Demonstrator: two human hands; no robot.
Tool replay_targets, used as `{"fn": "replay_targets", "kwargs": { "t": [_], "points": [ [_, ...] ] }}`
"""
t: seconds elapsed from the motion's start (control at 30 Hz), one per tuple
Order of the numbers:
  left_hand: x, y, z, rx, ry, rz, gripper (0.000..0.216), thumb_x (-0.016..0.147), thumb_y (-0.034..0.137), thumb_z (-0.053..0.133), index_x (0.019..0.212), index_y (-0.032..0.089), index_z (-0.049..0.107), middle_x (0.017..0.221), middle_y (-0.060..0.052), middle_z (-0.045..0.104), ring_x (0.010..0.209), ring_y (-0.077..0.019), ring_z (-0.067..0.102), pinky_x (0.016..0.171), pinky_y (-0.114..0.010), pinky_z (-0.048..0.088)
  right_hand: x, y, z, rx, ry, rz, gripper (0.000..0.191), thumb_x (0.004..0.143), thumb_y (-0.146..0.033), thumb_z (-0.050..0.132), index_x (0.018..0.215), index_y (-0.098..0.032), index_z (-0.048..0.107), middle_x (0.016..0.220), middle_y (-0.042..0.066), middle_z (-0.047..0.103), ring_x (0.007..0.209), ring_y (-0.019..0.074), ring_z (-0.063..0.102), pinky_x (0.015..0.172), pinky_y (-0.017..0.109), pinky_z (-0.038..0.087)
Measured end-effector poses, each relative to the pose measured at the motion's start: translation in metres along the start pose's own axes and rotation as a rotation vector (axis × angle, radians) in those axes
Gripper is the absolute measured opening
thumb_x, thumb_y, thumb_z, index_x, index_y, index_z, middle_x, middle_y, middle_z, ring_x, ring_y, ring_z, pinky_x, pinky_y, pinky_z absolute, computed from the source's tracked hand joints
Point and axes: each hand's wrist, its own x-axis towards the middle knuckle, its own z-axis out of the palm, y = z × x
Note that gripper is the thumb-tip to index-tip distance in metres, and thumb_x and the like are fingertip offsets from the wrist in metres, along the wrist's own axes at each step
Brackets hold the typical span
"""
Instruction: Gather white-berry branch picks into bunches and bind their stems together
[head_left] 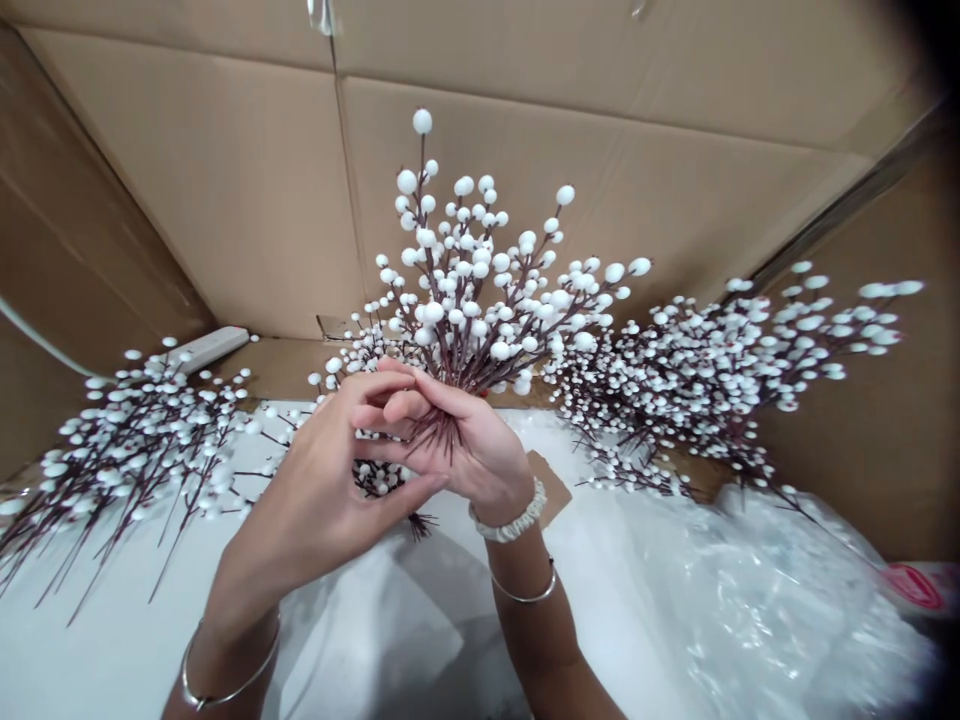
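In the middle of the view, my right hand [480, 440] is closed round the thin dark stems of a bunch of white berry branches [472, 280]. The berries fan out upward above the fist, and the stem ends poke out below the fingers across the palm. My left hand [322, 470] is held against the right one, its fingers bent towards the stem ends. Its thumb is stretched out and stands apart from the fingers, with no object visibly gripped. Part of the left fingertips is hidden behind the right fingers.
Loose white berry branches [150, 440] lie at the left on a white surface [600, 580]. A dense heap of berry branches [690, 370] lies at the right. Crumpled clear plastic [780, 610] covers the lower right. Cardboard walls [225, 170] stand behind, with a white box-like strip [214, 348] near the left corner.
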Motion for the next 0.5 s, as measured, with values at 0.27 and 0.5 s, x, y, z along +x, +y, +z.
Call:
{"fn": "replay_targets", "kwargs": {
  "t": [0.27,0.5],
  "points": [
    [-0.003,-0.004,-0.011,-0.078,-0.099,0.043,0.058,0.083,0.027,0.072,0.136,0.029,0.047,0.137,-0.006,0.056,0.131,-0.0263,0.052,0.107,-0.041,0.050,-0.001,-0.003,0.002,0.020,-0.030,0.033,0.052,0.105,-0.022,0.013,0.104,-0.016,0.065,0.082,0.001,0.076,0.090,0.0145,0.074,0.104,0.048,0.050],
    [-0.002,-0.004,-0.018,-0.180,-0.110,0.052,0.052,0.084,0.023,0.069,0.132,0.032,0.051,0.129,-0.003,0.062,0.121,-0.0223,0.061,0.097,-0.033,0.057,-0.004,-0.005,0.004,0.030,0.020,0.151,0.051,0.104,-0.024,0.015,0.109,-0.018,0.066,0.075,-0.002,0.074,0.084,0.0123,0.074,0.110,0.048,0.044]
  ]
}}
